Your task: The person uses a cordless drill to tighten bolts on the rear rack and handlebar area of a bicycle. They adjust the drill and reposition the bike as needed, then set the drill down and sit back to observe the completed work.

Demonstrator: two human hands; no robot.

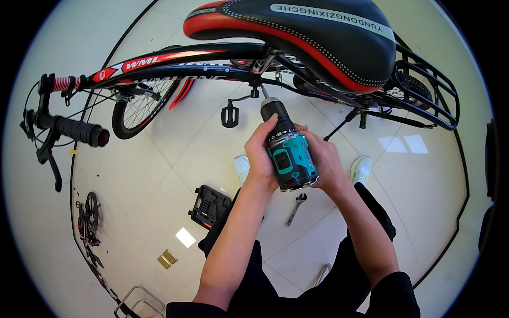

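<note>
Both my hands grip a teal and black cordless drill (291, 161): my left hand (260, 148) wraps its left side with the thumb on the black collar, and my right hand (323, 159) holds its right side. The drill's thin bit (264, 91) points up at the black bicycle frame (222, 74) under the seat post (265, 64); whether the tip touches it I cannot tell. Above hangs a black and red saddle (318, 47). A black pedal (229, 114) sits left of the bit.
Handlebar (79, 130) at left, rear rack (445, 95) at right, kickstand (339, 124) below it. On the tiled floor (148, 201): tool case (209, 206), adjustable wrench (295, 209), gold-coloured object (167, 258), bicycle parts (87, 222). My shoes (360, 169) and dark-clothed legs show below.
</note>
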